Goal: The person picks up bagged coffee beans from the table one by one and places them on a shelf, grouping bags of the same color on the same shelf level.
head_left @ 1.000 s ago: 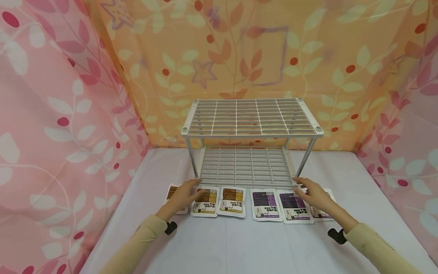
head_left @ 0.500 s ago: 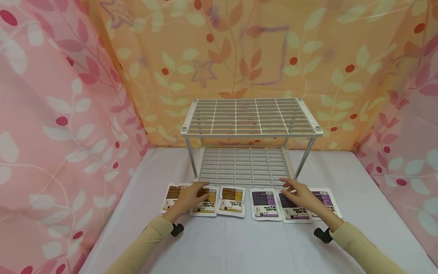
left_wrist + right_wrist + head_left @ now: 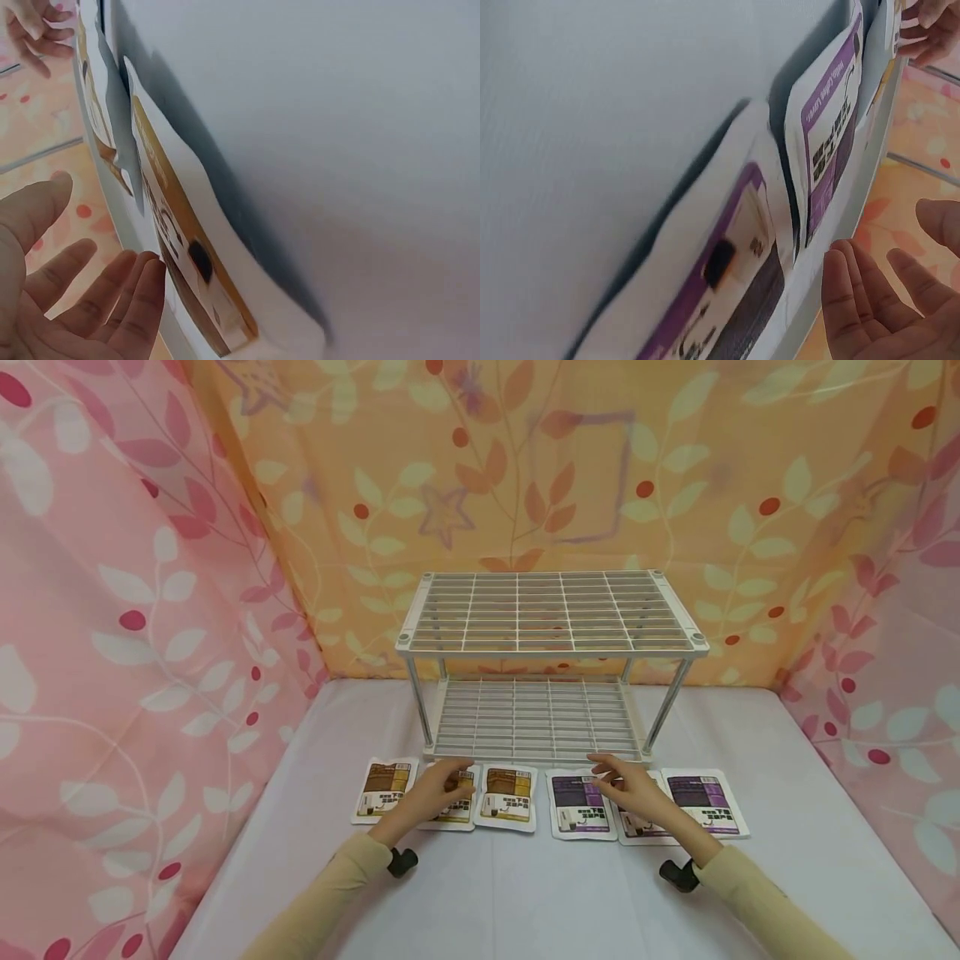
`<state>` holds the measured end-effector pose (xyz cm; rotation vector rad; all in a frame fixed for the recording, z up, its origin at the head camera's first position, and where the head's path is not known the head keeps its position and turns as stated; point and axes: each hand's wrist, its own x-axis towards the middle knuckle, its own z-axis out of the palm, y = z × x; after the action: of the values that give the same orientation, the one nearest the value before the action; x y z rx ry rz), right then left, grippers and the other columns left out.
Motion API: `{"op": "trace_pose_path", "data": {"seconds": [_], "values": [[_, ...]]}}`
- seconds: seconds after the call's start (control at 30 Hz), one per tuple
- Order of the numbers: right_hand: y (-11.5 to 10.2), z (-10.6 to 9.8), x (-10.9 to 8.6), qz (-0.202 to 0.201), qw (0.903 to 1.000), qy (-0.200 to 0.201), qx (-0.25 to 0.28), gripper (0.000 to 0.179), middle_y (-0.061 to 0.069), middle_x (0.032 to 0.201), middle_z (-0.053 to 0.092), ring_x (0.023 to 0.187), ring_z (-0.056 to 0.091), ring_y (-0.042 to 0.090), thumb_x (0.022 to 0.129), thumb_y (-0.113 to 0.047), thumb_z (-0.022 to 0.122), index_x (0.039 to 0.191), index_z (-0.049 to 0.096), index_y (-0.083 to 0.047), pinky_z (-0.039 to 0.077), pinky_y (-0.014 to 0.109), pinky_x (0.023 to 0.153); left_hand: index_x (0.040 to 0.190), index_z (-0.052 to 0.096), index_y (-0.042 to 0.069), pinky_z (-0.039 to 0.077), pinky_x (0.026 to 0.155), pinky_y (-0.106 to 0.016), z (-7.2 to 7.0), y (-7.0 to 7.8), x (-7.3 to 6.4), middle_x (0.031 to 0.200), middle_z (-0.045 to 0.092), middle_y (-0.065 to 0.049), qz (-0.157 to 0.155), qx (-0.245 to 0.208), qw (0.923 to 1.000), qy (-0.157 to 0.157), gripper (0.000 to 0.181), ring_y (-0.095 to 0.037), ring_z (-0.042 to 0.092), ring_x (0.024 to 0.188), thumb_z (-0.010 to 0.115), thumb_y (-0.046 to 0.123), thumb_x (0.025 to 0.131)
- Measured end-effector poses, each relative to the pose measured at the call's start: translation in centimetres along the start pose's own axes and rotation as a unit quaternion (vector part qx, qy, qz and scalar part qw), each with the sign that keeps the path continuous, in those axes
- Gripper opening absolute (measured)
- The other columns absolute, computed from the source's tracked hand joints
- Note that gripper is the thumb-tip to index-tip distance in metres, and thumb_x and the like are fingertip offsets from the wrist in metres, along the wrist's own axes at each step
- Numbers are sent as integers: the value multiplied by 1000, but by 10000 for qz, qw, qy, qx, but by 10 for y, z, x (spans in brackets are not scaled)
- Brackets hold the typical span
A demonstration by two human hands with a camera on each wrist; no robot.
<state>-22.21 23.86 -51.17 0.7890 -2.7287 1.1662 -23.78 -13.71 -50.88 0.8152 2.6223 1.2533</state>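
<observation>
We see the left hand (image 3: 431, 793) hovering over the middle brown-and-gold pouch (image 3: 459, 812), fingers loosely bent, thumb apart, gripping nothing; whether its fingertips touch the pouch we cannot tell. The right hand (image 3: 632, 789) likewise hangs relaxed and holds nothing, over the middle purple pouch (image 3: 635, 830) and near the left purple pouch (image 3: 577, 812). Both hands have just shifted inward, leaving the left brown-and-gold pouch (image 3: 385, 789) and the right purple pouch (image 3: 705, 802) in plain sight; we take this as positioning rather than grasping. Outward from there, the right brown-and-gold pouch (image 3: 506, 799) completes the row of six, lying flat on the white-covered desk (image 3: 525, 902), just in front of the two-tier wire rack (image 3: 551, 653). Behind that hangs an orange leaf-patterned cloth (image 3: 525, 468).
</observation>
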Motion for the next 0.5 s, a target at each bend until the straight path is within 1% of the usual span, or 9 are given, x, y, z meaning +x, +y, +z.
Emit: {"op": "trace_pose_path", "data": {"seconds": [0.07,0.17,0.27,0.33,0.4,0.5], "values": [[1,5,1,-21,10000,14,28,43,20,105,63,84,64,24,90,-11,60,129,48,3,51,23,64,131,46,-4,51,79,-43,2,1,2,121,54,-22,18,10,10000,3,48,-33,58,99,61,16,90],[0,12,3,40,9999,-25,113,42,15,104,65,87,64,23,91,-16,59,129,49,1,51,22,64,131,48,-2,52,78,-38,6,1,4,117,57,-20,-40,56,10000,-14,48,-28,59,96,62,18,90],[-3,18,6,94,9995,-109,267,42,12,105,65,90,63,23,93,-20,57,129,50,-1,52,24,68,131,48,0,52,77,-32,9,2,6,116,57,-17,-124,97,9999,-1,48,-23,60,95,62,19,89],[-6,21,7,144,9990,-182,379,42,11,105,65,92,62,21,93,-21,56,130,49,-2,52,25,71,130,49,-1,52,76,-29,11,4,7,115,58,-18,-143,80,9999,25,47,-22,60,93,62,18,89],[-9,25,9,167,9985,-233,459,41,11,106,65,93,62,21,94,-20,55,130,49,-2,53,26,74,129,49,-1,52,74,-28,12,7,8,112,59,-18,-136,109,9998,44,46,-22,60,91,62,18,89],[-12,32,11,181,9979,-281,563,40,12,106,65,92,63,20,94,-20,54,130,50,-2,53,26,74,128,51,-1,51,72,-29,14,12,9,108,60,-18,-168,205,9996,46,44,-21,60,88,62,17,89]]}}
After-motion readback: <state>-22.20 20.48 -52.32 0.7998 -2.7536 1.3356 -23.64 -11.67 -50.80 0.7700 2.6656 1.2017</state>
